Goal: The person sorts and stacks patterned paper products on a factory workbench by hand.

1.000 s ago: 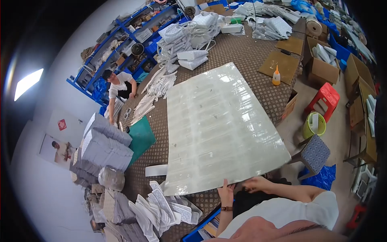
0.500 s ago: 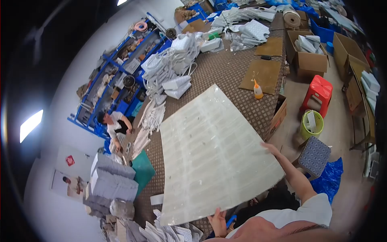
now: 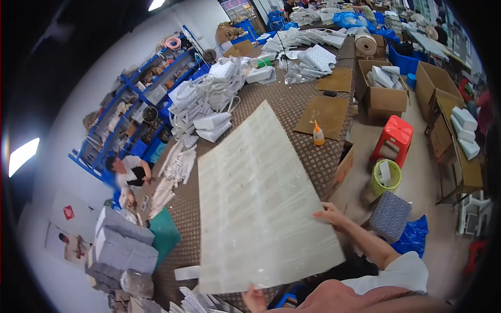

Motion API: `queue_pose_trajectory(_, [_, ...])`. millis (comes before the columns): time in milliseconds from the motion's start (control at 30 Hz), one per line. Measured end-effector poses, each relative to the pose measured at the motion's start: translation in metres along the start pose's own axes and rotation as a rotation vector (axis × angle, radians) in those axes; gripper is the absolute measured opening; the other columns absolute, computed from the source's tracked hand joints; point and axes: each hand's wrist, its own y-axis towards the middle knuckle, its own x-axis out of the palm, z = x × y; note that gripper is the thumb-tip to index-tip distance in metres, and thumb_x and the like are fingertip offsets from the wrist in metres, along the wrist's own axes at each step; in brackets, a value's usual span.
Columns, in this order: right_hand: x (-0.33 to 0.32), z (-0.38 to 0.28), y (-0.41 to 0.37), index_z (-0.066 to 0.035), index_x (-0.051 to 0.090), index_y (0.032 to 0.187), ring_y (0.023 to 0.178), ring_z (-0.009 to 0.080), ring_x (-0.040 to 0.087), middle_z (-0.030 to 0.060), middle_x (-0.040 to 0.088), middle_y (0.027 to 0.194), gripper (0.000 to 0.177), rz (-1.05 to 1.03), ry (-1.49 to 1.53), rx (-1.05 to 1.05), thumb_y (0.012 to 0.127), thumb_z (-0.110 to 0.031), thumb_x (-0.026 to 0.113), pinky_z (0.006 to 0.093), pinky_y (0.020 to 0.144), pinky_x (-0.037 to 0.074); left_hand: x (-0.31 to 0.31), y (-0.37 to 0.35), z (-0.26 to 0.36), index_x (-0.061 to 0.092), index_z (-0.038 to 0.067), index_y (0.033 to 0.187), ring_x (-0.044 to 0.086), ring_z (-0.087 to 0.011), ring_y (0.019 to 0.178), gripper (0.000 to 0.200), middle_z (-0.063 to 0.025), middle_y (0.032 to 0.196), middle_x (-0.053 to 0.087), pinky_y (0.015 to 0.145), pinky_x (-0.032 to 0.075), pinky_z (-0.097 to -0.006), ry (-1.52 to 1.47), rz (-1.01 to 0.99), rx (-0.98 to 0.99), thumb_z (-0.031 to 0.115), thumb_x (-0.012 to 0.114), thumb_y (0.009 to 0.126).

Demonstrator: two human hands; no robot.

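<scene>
A large pale, semi-glossy sheet [image 3: 255, 208] with a faint grid of rectangles spreads over the patterned table in front of me. My right hand [image 3: 331, 215] is closed on its right edge, thumb and fingers around the border. At the near edge, my left hand [image 3: 254, 298] pinches the sheet from below, partly cut off by the frame's bottom. The sheet looks slightly tilted and bowed. Beyond its right side, an orange-capped glue bottle [image 3: 318, 135] stands on a brown board [image 3: 326, 115].
White padded pieces [image 3: 209, 94] pile up on the patterned table [image 3: 271, 91]. A co-worker [image 3: 130, 175] sits at the left side, near stacked white blocks [image 3: 125, 240]. To the right are a red stool [image 3: 392, 138], a green basket [image 3: 386, 182] and cardboard boxes [image 3: 383, 94].
My view has turned, shifting the surroundings left. The sheet looks narrower and more tilted, and my right hand grips it lower along its right edge. Both hands still hold it.
</scene>
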Motion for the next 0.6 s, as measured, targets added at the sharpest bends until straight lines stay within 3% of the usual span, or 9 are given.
queue_pose_trajectory(100, [0.021, 0.044, 0.002, 0.001, 0.058, 0.122, 0.096, 0.0135, 0.06, 0.0064, 0.065, 0.11, 0.042, -0.006, 0.007, 0.085, 0.087, -0.018, 0.069, 0.0298, 0.084, 0.048, -0.026, -0.013, -0.007, 0.039, 0.007, 0.137, 0.063, -0.027, 0.106, 0.058, -0.0108, 0.123, 0.059, 0.083, 0.056, -0.0383, 0.008, 0.002, -0.032, 0.017, 0.067, 0.088])
queue_pose_trajectory(200, [0.044, 0.098, 0.005, -0.001, 0.056, 0.125, 0.1, 0.0145, 0.058, 0.0062, 0.063, 0.113, 0.044, 0.018, -0.006, 0.108, 0.088, -0.021, 0.069, 0.0312, 0.087, 0.047, -0.026, 0.01, 0.008, 0.044, 0.002, 0.131, 0.062, -0.0293, 0.107, 0.056, -0.0123, 0.123, 0.058, 0.087, 0.053, -0.041, -0.253, 0.323, -0.125, 0.028, 0.068, 0.087])
queue_pose_trajectory(333, [0.069, 0.155, -0.003, -0.002, 0.056, 0.125, 0.101, 0.0143, 0.057, 0.0052, 0.063, 0.114, 0.044, 0.066, 0.041, 0.164, 0.088, -0.021, 0.07, 0.0321, 0.087, 0.046, -0.02, 0.051, 0.022, 0.044, 0.003, 0.131, 0.062, -0.0293, 0.107, 0.054, -0.0125, 0.123, 0.058, 0.086, 0.053, -0.0417, -0.21, 0.22, -0.105, 0.025, 0.068, 0.087])
queue_pose_trajectory(600, [0.091, 0.165, -0.016, -0.001, 0.056, 0.125, 0.102, 0.0143, 0.057, 0.0071, 0.063, 0.114, 0.045, 0.131, -0.073, 0.206, 0.088, -0.024, 0.07, 0.0325, 0.087, 0.047, -0.042, 0.045, -0.005, 0.045, 0.004, 0.131, 0.062, -0.0292, 0.106, 0.051, -0.0131, 0.121, 0.059, 0.085, 0.054, -0.0436, -0.145, 0.174, -0.126, 0.017, 0.067, 0.087])
